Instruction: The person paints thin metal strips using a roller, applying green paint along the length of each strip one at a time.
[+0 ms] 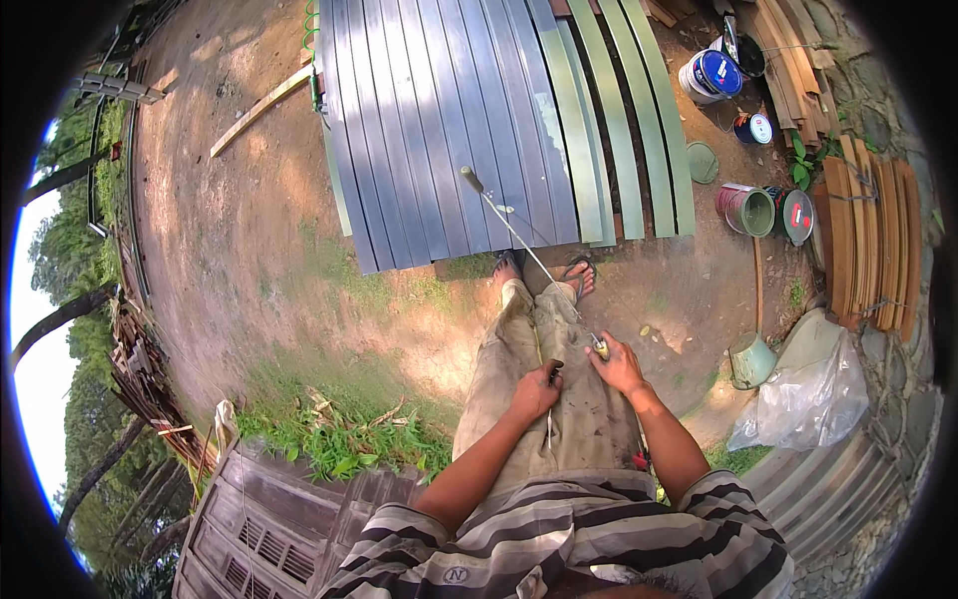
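Observation:
My right hand (621,365) is wrapped round the handle of a paint roller. The long thin metal rod of this paint roller (517,238) slants away to the upper left, and its small roller head hangs over the grey-painted boards (429,130). In front of my trousers my left hand (539,391) is closed, its fingers curled and darkly stained. A thin pale line, perhaps a cord, runs past those fingers; whether they hold it is unclear. Pale green boards (614,130) lie to the right of the grey ones, with gaps between several of them.
At the right stand paint buckets (713,76), a small can (753,128) and an open green-lined bucket (746,209). Bundled wooden boards (870,240) lie beyond, near clear plastic sheeting (806,399). A weathered wooden panel (269,529) lies at lower left; a loose plank (259,110) is on the dirt.

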Tool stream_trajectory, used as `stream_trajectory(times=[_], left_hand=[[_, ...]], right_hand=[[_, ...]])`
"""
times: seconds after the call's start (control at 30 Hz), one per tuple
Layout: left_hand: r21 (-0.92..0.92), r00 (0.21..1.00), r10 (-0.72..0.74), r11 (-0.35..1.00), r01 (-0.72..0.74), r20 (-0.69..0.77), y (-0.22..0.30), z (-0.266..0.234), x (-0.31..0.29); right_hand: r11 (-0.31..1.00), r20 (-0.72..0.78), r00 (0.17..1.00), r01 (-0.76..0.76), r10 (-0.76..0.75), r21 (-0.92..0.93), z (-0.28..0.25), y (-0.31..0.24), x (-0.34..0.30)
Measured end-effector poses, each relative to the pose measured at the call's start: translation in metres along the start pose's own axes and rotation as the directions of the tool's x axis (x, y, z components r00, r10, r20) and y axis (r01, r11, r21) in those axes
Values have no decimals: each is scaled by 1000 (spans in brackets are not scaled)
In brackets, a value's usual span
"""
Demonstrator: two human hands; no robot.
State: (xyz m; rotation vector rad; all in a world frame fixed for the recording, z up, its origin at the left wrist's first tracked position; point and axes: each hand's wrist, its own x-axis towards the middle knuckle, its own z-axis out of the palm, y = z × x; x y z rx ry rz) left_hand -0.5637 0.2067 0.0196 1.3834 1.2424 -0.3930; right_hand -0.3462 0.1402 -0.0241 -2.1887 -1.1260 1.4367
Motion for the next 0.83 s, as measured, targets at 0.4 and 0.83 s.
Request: stream_trajectory(times=[0.4,0.83], left_hand=[[-21,998,50,998,-51,-45,-31,30,8],[-106,992,-83,992,72,-98,-138,62,-48]], right_hand=[[984,-27,996,-84,81,-158,-11,-13,-6],[992,-94,989,-116,112,-41,39,4,-27]])
